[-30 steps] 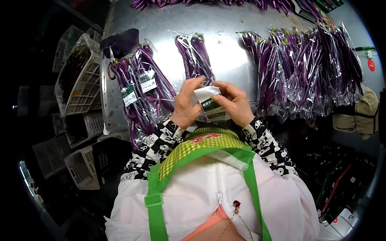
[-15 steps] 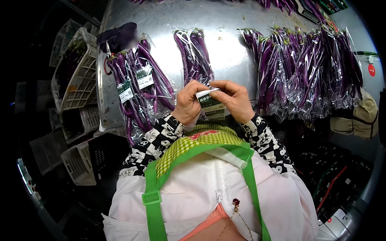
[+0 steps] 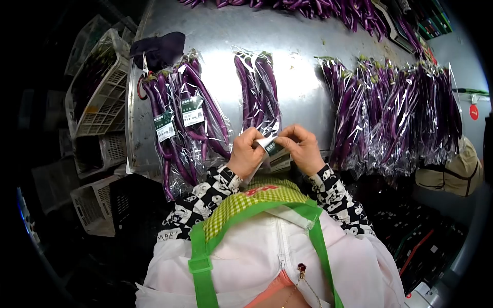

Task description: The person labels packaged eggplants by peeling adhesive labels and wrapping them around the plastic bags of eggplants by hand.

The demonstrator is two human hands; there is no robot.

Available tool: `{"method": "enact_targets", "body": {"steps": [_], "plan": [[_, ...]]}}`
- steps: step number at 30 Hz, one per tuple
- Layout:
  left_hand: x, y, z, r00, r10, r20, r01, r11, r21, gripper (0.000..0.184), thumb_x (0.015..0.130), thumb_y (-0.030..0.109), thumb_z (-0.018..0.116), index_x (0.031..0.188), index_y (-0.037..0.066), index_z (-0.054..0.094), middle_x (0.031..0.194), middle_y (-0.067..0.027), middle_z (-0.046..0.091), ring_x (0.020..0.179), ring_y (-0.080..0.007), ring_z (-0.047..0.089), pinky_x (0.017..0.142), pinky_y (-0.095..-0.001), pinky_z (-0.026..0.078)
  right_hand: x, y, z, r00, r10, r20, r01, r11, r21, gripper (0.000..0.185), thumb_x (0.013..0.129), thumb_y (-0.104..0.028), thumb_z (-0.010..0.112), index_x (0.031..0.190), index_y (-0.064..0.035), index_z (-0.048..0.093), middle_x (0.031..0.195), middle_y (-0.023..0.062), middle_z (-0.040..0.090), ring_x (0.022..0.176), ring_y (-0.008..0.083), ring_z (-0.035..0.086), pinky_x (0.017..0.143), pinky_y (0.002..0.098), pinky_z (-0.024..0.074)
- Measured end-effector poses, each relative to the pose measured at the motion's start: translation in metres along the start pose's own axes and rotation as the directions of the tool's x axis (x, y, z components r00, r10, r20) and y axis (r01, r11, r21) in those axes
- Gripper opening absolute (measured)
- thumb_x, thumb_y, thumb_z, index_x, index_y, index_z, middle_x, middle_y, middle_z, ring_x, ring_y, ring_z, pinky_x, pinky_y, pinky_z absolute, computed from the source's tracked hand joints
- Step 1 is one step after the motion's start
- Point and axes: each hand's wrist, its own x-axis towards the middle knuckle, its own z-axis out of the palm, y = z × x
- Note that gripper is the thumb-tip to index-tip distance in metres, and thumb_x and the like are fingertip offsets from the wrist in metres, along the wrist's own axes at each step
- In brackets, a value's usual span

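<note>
A green-and-white sticker label (image 3: 272, 147) is pinched between my two hands, just in front of my apron. My left hand (image 3: 245, 154) grips the label's white, curled side, fingers closed. At the opposite edge, my right hand (image 3: 304, 149) pinches it between thumb and fingertips. More of the label strip hangs below, partly hidden by the hands. Just beyond my fingers lies a clear bag of long purple eggplants (image 3: 258, 92) on the metal table (image 3: 215, 38). To the left are bagged eggplants (image 3: 177, 159) with similar labels on them.
Several bagged eggplants (image 3: 390, 113) lie in a row on the right, and loose eggplants (image 3: 313, 6) along the far edge. Scissors (image 3: 145, 66) and a dark cloth (image 3: 159, 49) sit at the left corner. Plastic crates (image 3: 105, 110) stand beside the table.
The label is now more curled and tilted between my fingers, and its printed face shows less. The whole view has shifted, so the table's things appear lower.
</note>
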Motion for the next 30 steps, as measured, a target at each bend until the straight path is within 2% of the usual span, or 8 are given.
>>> {"method": "enact_targets", "body": {"steps": [5,11,15,16,20,23,26,30], "plan": [[-0.006,-0.017,-0.008,0.999,-0.046,0.012,0.045,0.998,0.037,0.020,0.078,0.009,0.069,0.074,0.000,0.053,0.063,-0.0127,0.055,0.055,-0.0240,0.055,0.053,-0.0331,0.042,0.027,0.002,0.002,0.967,-0.245,-0.069,0.224,0.947,-0.230,0.010,0.082,-0.008,0.069,0.083,-0.0010,0.062,0.103,0.0140,0.055,0.105,0.0238,0.053,0.087,0.0322,0.0441],[-0.022,-0.015,-0.032,0.984,-0.121,0.134,0.037,0.863,0.504,0.032,0.077,0.026,0.072,0.070,0.003,0.051,0.067,-0.0164,0.056,0.062,-0.0367,0.058,0.057,-0.0454,0.042,0.100,0.017,-0.001,0.971,-0.164,-0.172,0.126,0.969,-0.213,0.013,0.081,-0.013,0.069,0.080,-0.0014,0.063,0.103,0.0137,0.057,0.102,0.0244,0.053,0.089,0.0334,0.0429],[-0.031,0.000,-0.046,0.995,0.043,0.092,-0.083,0.866,0.494,0.025,0.071,0.016,0.074,0.069,0.005,0.051,0.067,-0.0131,0.056,0.059,-0.0333,0.057,0.053,-0.0412,0.042,0.150,0.073,0.020,0.949,-0.153,-0.277,0.045,0.931,-0.362,0.021,0.081,-0.019,0.072,0.094,-0.0047,0.064,0.101,0.0123,0.052,0.091,0.0213,0.051,0.083,0.0339,0.0440],[-0.032,0.000,-0.049,0.994,0.046,0.094,-0.087,0.865,0.494,0.025,0.071,0.016,0.074,0.069,0.005,0.051,0.067,-0.0131,0.056,0.059,-0.0333,0.057,0.053,-0.0412,0.042,0.160,0.084,0.029,0.966,0.066,-0.249,-0.082,0.995,-0.053,0.035,0.083,-0.021,0.072,0.111,-0.0053,0.059,0.103,0.0121,0.051,0.095,0.0195,0.053,0.083,0.0337,0.0464],[-0.028,0.005,-0.055,0.897,0.416,0.147,-0.441,0.842,0.310,0.026,0.058,0.003,0.072,0.068,0.009,0.048,0.072,-0.0060,0.059,0.065,-0.0242,0.061,0.056,-0.0368,0.044,0.148,0.071,0.044,0.972,0.034,-0.231,-0.003,0.991,0.135,0.063,0.085,-0.021,0.071,0.132,0.0006,0.037,0.111,0.0162,0.057,0.090,0.0171,0.060,0.073,0.0245,0.0515],[0.000,0.003,-0.058,0.890,0.448,0.086,-0.450,0.830,0.331,0.024,0.060,0.002,0.069,0.069,0.005,0.047,0.094,-0.0127,0.063,0.093,-0.0297,0.063,0.075,-0.0380,0.049,0.137,0.058,0.052,0.917,-0.102,-0.385,-0.135,0.830,-0.541,0.085,0.073,-0.031,0.081,0.126,0.0145,0.034,0.112,0.0262,0.057,0.098,0.0266,0.062,0.078,0.0309,0.0531],[0.016,-0.005,-0.057,0.956,0.292,-0.004,-0.290,0.950,0.119,0.027,0.071,0.007,0.073,0.069,0.006,0.046,0.106,-0.0124,0.063,0.108,-0.0305,0.059,0.087,-0.0392,0.048,0.141,0.045,0.035,0.950,0.311,-0.034,-0.303,0.942,0.145,0.057,0.075,-0.013,0.077,0.115,0.0131,0.046,0.097,0.0190,0.064,0.078,0.0219,0.066,0.068,0.0309,0.0559],[0.019,0.004,-0.066,0.902,0.428,-0.046,-0.421,0.899,0.119,0.035,0.072,0.016,0.078,0.068,0.008,0.044,0.105,-0.0120,0.065,0.113,-0.0336,0.057,0.091,-0.0409,0.046,0.118,0.029,0.008,0.933,0.257,0.253,-0.350,0.814,0.464,0.051,0.076,-0.005,0.074,0.119,0.0081,0.049,0.100,0.0141,0.065,0.082,0.0177,0.066,0.074,0.0312,0.0569]]}}
